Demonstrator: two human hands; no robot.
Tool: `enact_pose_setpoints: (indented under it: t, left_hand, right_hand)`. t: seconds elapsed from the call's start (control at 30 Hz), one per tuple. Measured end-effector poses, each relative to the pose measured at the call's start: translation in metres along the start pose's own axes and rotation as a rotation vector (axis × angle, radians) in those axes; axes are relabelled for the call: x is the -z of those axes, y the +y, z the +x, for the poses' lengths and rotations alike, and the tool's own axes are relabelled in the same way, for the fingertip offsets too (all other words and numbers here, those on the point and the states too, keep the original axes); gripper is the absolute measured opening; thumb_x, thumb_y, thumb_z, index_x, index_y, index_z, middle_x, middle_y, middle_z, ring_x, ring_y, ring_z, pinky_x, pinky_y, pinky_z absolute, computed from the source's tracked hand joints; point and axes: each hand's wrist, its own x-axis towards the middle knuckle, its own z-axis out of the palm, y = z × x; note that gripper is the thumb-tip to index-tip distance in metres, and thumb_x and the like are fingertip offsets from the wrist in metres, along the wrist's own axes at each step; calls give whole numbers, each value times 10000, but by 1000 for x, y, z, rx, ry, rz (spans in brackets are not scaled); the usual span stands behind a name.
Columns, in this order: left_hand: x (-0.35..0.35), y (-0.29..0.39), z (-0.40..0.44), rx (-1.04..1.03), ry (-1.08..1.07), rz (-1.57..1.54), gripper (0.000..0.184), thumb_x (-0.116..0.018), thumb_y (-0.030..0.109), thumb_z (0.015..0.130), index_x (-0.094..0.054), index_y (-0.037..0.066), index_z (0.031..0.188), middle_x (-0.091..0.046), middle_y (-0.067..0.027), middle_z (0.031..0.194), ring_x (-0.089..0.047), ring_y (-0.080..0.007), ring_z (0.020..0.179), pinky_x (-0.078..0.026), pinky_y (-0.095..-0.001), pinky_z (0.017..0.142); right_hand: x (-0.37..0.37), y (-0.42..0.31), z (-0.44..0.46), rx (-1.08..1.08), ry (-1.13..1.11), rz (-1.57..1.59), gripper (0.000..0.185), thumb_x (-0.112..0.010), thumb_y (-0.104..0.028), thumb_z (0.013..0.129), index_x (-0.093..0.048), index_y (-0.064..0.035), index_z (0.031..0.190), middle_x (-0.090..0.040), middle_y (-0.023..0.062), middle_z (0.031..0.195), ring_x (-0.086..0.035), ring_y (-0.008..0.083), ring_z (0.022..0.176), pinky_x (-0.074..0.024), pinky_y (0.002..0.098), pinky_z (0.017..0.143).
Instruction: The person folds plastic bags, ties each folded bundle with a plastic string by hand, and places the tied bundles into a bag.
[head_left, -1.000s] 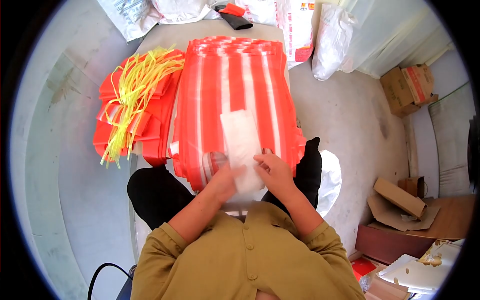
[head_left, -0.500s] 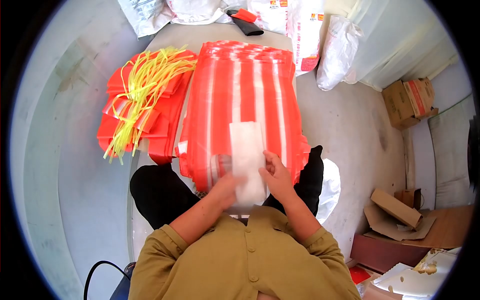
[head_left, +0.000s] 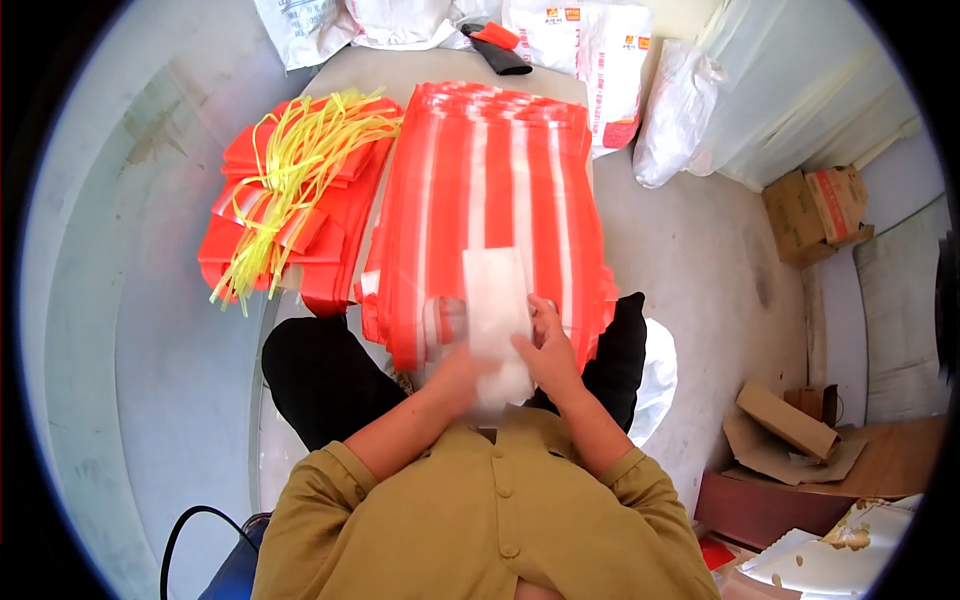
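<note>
A folded white strip (head_left: 497,300) lies over the near part of a thick pile of red-and-white striped sheets (head_left: 500,190). My right hand (head_left: 548,345) has its fingers closed on the strip's right edge. At the strip's lower left is my left hand (head_left: 458,378), smeared by motion, so its fingers are unclear. Left of the pile, folded red sheets (head_left: 340,250) lie under a bunch of yellow ties (head_left: 290,180).
White printed bags (head_left: 612,75) and a black-and-red item (head_left: 500,55) are at the far edge of the beige surface (head_left: 360,70). Cardboard boxes (head_left: 815,212) stand at the right, with flattened cardboard (head_left: 790,440) nearer. My knees flank the pile.
The view has shifted, so the pile appears a little farther right. Both hands remain at the white strip, and the left is still blurred.
</note>
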Motion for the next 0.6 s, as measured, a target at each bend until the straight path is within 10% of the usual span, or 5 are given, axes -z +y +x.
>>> enact_pose_setpoints:
  t: [0.23,0.4,0.6]
  left_hand:
    - [19,-16,-1,-32,-4,4,504,-585,-41,882,-556,13,1382,-650,-111,1231,-671,-226,1056,-590,-388,859]
    - [13,-18,-10,4,-54,-35,511,-596,-11,897,-534,31,1403,-633,-101,1262,-658,-223,1070,-578,-392,889]
    - [29,-34,-2,106,-96,-33,499,-579,-34,921,-531,36,1413,-622,-127,1334,-634,-276,1190,-538,-448,1004]
  right_hand:
    - [8,0,-5,15,-195,-274,502,-596,-94,1023,-473,-4,1501,-630,61,1335,-553,139,1245,-419,315,1079]
    - [19,-18,-15,-255,-408,75,391,-562,-216,1067,-615,-20,1400,-625,52,1372,-538,154,1290,-399,322,1113]
    - [24,7,-7,-162,-418,-209,424,-558,-201,1065,-575,-28,1451,-614,51,1388,-554,152,1256,-414,312,1089]
